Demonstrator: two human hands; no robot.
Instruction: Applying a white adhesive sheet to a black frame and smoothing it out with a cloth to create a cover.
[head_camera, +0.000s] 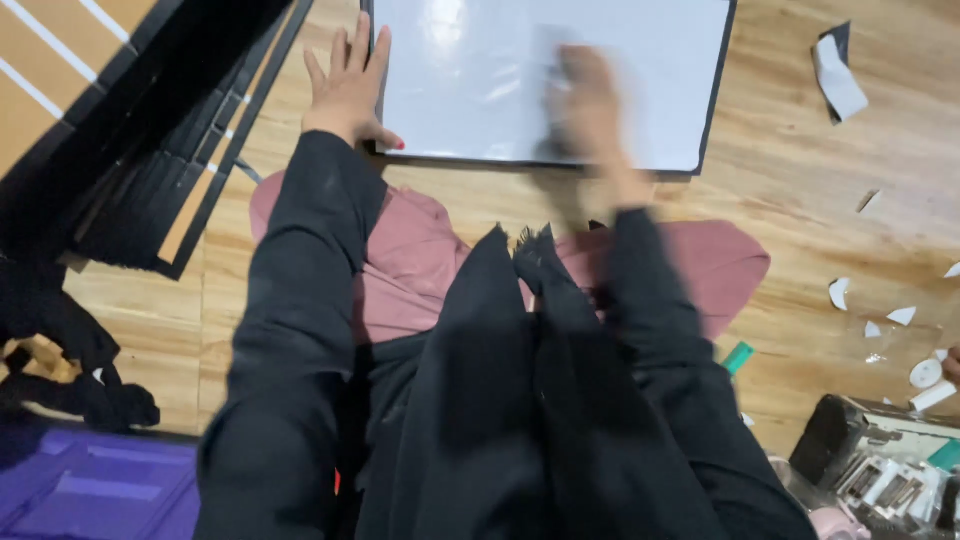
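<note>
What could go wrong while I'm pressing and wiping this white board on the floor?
The left hand pins only the left edge of the white board, so the blurred right hand sweeping across might slide it on the wooden floor. Paper scraps lying nearby might get caught underneath.

1 head-worn camera looks steeply down from close above the seated person's lap, facing forward over the wooden floor (800, 200) toward a white board (500, 70) at the top edge.

A clear box (880, 470) of small white packs sits at the floor's (800, 200) near right corner; no signs or screens.
</note>
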